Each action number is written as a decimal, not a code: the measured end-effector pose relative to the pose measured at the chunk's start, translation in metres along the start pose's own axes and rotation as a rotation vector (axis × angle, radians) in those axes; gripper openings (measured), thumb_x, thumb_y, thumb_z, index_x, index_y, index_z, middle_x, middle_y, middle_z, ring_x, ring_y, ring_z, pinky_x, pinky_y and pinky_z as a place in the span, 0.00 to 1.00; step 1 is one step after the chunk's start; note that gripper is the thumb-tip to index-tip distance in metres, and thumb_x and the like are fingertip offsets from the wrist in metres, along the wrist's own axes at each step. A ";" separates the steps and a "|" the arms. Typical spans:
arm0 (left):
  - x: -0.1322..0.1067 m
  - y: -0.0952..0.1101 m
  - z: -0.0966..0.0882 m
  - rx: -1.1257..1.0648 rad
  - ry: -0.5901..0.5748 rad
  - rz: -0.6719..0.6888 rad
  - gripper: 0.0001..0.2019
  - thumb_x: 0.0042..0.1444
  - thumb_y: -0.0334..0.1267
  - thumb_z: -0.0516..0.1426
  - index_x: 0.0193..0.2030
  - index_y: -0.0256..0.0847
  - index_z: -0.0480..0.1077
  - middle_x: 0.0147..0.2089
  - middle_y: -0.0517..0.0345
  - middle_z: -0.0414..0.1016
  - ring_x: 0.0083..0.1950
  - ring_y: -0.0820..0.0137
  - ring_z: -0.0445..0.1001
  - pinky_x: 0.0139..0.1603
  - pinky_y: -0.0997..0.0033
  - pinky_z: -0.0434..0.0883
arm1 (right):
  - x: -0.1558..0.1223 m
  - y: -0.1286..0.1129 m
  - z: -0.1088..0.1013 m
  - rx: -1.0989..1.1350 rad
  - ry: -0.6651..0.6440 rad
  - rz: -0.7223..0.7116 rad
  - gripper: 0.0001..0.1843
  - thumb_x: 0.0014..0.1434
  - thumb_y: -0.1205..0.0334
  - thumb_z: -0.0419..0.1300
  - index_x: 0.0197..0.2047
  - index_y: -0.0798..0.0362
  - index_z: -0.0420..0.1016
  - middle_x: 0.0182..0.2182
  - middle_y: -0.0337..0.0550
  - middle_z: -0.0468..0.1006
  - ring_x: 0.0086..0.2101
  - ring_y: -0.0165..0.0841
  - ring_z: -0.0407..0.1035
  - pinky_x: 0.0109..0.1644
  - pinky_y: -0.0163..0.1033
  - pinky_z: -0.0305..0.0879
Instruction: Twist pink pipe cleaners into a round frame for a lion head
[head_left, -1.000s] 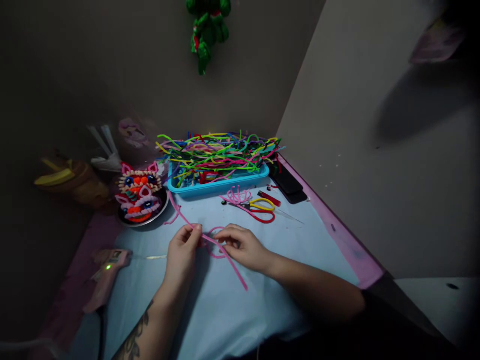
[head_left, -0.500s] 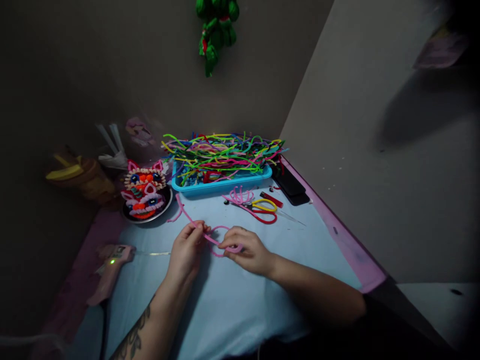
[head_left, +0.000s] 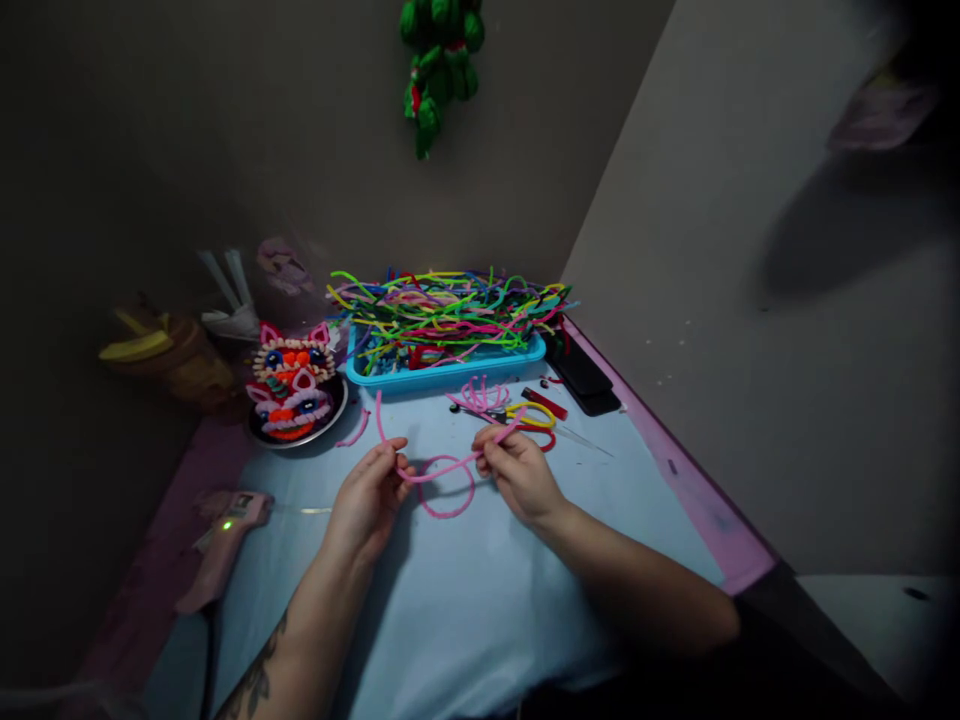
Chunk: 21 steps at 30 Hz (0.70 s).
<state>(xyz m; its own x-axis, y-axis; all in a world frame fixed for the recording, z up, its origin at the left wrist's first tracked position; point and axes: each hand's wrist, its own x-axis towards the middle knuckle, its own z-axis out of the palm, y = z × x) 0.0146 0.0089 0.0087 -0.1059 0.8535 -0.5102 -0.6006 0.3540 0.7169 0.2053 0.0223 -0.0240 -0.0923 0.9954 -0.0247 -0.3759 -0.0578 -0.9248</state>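
Note:
A pink pipe cleaner [head_left: 442, 470] spans the gap between my two hands, bowed slightly downward. My left hand [head_left: 373, 492] pinches it near one side, and a free end rises above the fingers. At the other side my right hand [head_left: 517, 470] grips it, with the tip sticking up past the fingers toward the scissors. Below the strand, a pink pipe cleaner ring [head_left: 446, 515] lies on the blue table cover [head_left: 465, 610]. Beyond my right hand are scissors [head_left: 534, 415] with yellow and red handles, beside a bunch of curled pink pieces [head_left: 484, 393].
A blue tray [head_left: 450, 378] heaped with coloured pipe cleaners stands at the back. At left are a bowl [head_left: 289, 440] of fuzzy animal-face figures and a pink glue gun [head_left: 225, 550] with a green light. A red lighter [head_left: 544, 403] and black phone [head_left: 581, 370] lie at right.
My right hand has moved right and up, away from my left hand. The pipe cleaner now stretches between them, its right end unbent, and the ring beneath shows fully.

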 end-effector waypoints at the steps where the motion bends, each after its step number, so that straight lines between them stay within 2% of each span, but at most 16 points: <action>1: 0.001 -0.001 -0.001 0.001 -0.008 -0.003 0.05 0.58 0.28 0.56 0.37 0.33 0.74 0.24 0.59 0.70 0.23 0.76 0.73 0.22 0.81 0.72 | 0.002 -0.002 -0.001 0.068 0.050 0.033 0.11 0.48 0.55 0.68 0.32 0.51 0.75 0.29 0.39 0.73 0.24 0.26 0.64 0.28 0.35 0.62; 4: 0.003 -0.002 -0.003 -0.006 -0.035 -0.001 0.07 0.60 0.28 0.55 0.38 0.32 0.74 0.24 0.60 0.69 0.22 0.77 0.71 0.22 0.81 0.71 | 0.009 -0.010 -0.005 0.193 0.156 0.074 0.12 0.43 0.61 0.69 0.32 0.52 0.74 0.27 0.38 0.73 0.23 0.25 0.62 0.26 0.33 0.60; 6: 0.004 -0.002 -0.004 -0.014 -0.051 0.007 0.07 0.60 0.29 0.54 0.38 0.32 0.74 0.24 0.60 0.69 0.22 0.78 0.70 0.22 0.82 0.71 | 0.013 -0.015 -0.007 0.214 0.183 0.067 0.13 0.43 0.61 0.69 0.34 0.51 0.74 0.26 0.37 0.73 0.22 0.24 0.63 0.26 0.31 0.60; 9: 0.004 -0.002 -0.004 -0.025 -0.053 0.011 0.07 0.60 0.29 0.55 0.38 0.32 0.75 0.24 0.61 0.67 0.22 0.78 0.69 0.21 0.82 0.70 | 0.016 -0.018 -0.009 0.209 0.197 0.047 0.13 0.47 0.58 0.68 0.37 0.50 0.73 0.26 0.36 0.73 0.21 0.24 0.62 0.25 0.31 0.60; 14: 0.001 -0.001 -0.002 -0.020 -0.039 0.015 0.08 0.58 0.29 0.55 0.39 0.31 0.76 0.24 0.58 0.69 0.23 0.76 0.70 0.21 0.81 0.70 | 0.015 -0.012 -0.009 0.173 0.178 0.056 0.15 0.47 0.53 0.69 0.35 0.52 0.75 0.25 0.38 0.74 0.21 0.25 0.63 0.24 0.32 0.59; 18: 0.001 0.002 -0.001 -0.074 -0.028 0.052 0.08 0.59 0.28 0.54 0.39 0.31 0.75 0.23 0.59 0.68 0.21 0.77 0.68 0.21 0.81 0.69 | 0.024 -0.017 -0.015 0.151 0.292 -0.062 0.18 0.48 0.46 0.67 0.30 0.53 0.75 0.26 0.39 0.74 0.21 0.24 0.61 0.23 0.31 0.55; 21: 0.002 0.006 -0.001 -0.125 0.000 0.030 0.09 0.60 0.27 0.52 0.38 0.31 0.74 0.23 0.60 0.68 0.20 0.78 0.67 0.21 0.80 0.70 | 0.044 -0.037 -0.019 -0.011 0.315 -0.153 0.18 0.48 0.45 0.67 0.28 0.53 0.74 0.22 0.36 0.71 0.20 0.24 0.58 0.22 0.31 0.51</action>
<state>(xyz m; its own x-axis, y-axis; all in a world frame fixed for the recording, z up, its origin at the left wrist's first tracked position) 0.0103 0.0119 0.0113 -0.1254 0.8630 -0.4893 -0.6915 0.2776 0.6669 0.2330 0.0695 0.0020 0.2542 0.9671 0.0000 -0.3530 0.0928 -0.9310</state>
